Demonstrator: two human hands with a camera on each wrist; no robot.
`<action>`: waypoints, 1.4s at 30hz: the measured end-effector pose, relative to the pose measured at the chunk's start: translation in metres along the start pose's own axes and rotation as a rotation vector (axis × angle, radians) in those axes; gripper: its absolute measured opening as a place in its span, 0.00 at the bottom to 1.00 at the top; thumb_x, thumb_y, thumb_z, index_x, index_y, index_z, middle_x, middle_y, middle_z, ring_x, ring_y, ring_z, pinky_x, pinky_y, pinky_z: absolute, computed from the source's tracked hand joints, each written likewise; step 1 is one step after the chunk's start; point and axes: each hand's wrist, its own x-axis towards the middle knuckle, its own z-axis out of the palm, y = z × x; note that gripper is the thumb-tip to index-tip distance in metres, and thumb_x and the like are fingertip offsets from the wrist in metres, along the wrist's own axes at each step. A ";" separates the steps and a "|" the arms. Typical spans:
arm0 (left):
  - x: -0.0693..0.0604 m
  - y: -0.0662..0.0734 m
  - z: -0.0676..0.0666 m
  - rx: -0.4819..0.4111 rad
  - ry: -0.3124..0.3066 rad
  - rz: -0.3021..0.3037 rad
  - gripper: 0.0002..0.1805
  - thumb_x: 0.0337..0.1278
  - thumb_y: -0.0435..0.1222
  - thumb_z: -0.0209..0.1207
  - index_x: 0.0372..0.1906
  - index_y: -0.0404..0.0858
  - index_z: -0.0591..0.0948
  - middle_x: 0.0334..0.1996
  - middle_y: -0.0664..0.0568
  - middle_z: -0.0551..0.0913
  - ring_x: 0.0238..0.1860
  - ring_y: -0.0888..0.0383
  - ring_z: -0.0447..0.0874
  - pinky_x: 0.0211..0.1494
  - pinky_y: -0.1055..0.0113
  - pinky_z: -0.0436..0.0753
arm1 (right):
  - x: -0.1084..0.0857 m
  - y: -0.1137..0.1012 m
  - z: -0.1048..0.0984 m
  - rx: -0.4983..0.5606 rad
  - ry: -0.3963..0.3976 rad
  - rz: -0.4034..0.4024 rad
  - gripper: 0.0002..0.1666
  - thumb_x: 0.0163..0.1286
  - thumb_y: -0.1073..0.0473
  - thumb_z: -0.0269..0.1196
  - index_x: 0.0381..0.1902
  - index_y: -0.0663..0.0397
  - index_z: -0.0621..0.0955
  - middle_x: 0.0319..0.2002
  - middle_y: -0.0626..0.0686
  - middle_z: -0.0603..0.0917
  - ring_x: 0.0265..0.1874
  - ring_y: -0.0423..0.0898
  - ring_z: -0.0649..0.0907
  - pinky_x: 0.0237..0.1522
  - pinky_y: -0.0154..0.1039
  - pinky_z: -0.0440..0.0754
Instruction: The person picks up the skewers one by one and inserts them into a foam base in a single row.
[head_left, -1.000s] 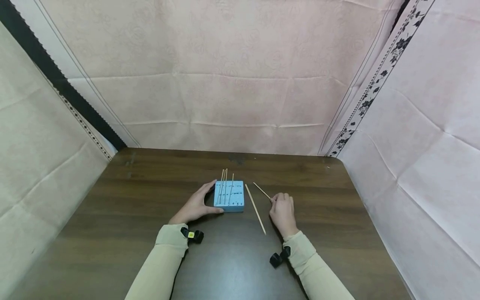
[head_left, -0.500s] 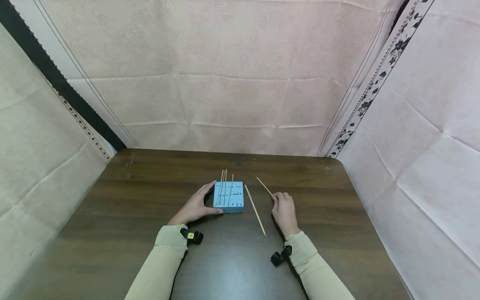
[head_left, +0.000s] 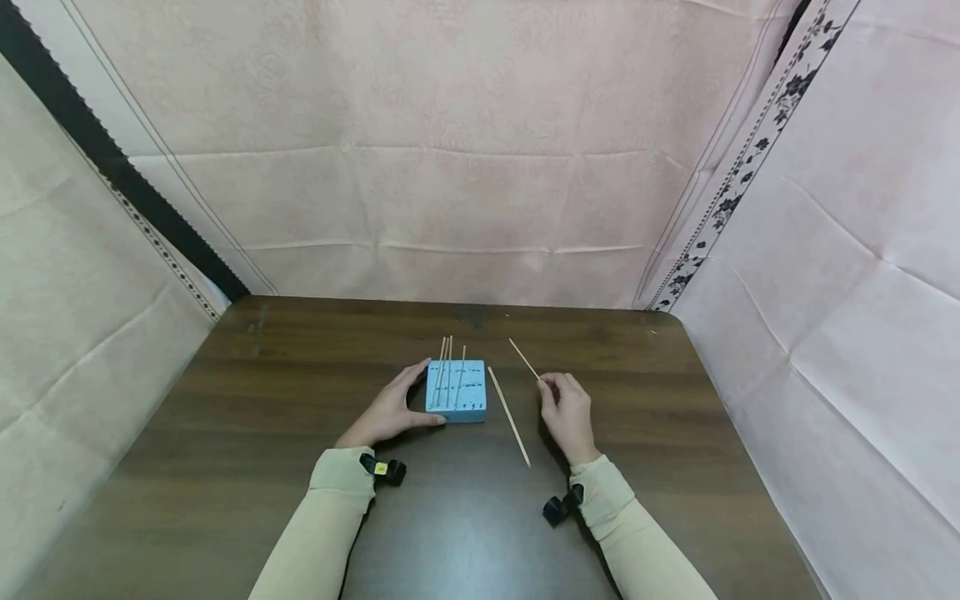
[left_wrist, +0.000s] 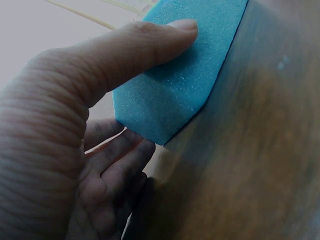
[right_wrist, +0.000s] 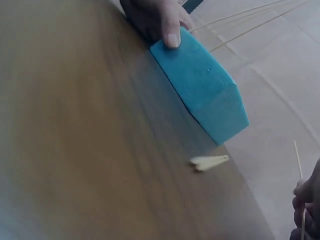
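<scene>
A light-blue foam block [head_left: 471, 398] with rows of small holes stands on the table. My left hand [head_left: 392, 412] grips its left side, the thumb [left_wrist: 165, 42] on the front face and the other fingers round the side and back. Several thin wooden sticks [head_left: 451, 348] stand in the block's left and middle part. To the right of the block, my right hand [head_left: 567, 415] pinches one thin wooden stick [head_left: 523, 357] between thumb and fingers, its free end pointing up and left. Between block and right hand lie sticks [right_wrist: 209, 162], two side by side in the right wrist view.
The dark wooden table [head_left: 300, 517] extends around the block. Pale cloth [head_left: 465, 200] hangs behind it and at both sides. A small black camera [head_left: 390, 472] sits on the left wrist and another camera [head_left: 555, 510] on the right.
The stick in my right hand has risen, its free end now further up in the head view. My right fingers have shifted slightly on it. My left hand and the block stay put.
</scene>
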 end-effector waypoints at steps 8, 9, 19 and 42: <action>0.000 -0.002 0.001 0.002 0.007 -0.002 0.66 0.34 0.67 0.74 0.81 0.53 0.54 0.78 0.49 0.56 0.77 0.43 0.55 0.69 0.35 0.62 | 0.017 -0.013 -0.007 0.083 -0.001 0.058 0.02 0.68 0.63 0.69 0.36 0.55 0.88 0.31 0.47 0.85 0.26 0.41 0.81 0.29 0.36 0.79; 0.000 -0.002 0.002 0.001 0.008 0.001 0.66 0.34 0.67 0.74 0.81 0.53 0.54 0.78 0.49 0.56 0.77 0.43 0.55 0.69 0.35 0.62 | 0.019 -0.016 -0.008 0.097 -0.003 0.058 0.02 0.68 0.63 0.69 0.37 0.55 0.88 0.31 0.47 0.86 0.27 0.41 0.82 0.29 0.36 0.80; 0.003 -0.001 0.002 -0.006 0.003 0.007 0.67 0.33 0.68 0.74 0.81 0.53 0.55 0.78 0.49 0.56 0.76 0.43 0.55 0.69 0.34 0.62 | 0.033 -0.056 -0.007 0.347 -0.158 0.063 0.05 0.68 0.60 0.69 0.41 0.52 0.86 0.35 0.46 0.88 0.31 0.45 0.87 0.33 0.36 0.84; 0.000 0.001 0.001 -0.013 0.002 0.006 0.66 0.35 0.66 0.75 0.81 0.51 0.55 0.78 0.48 0.56 0.77 0.43 0.54 0.70 0.35 0.61 | 0.041 -0.124 0.001 0.565 -0.225 -0.033 0.05 0.69 0.71 0.65 0.42 0.66 0.83 0.37 0.62 0.88 0.35 0.56 0.88 0.39 0.44 0.86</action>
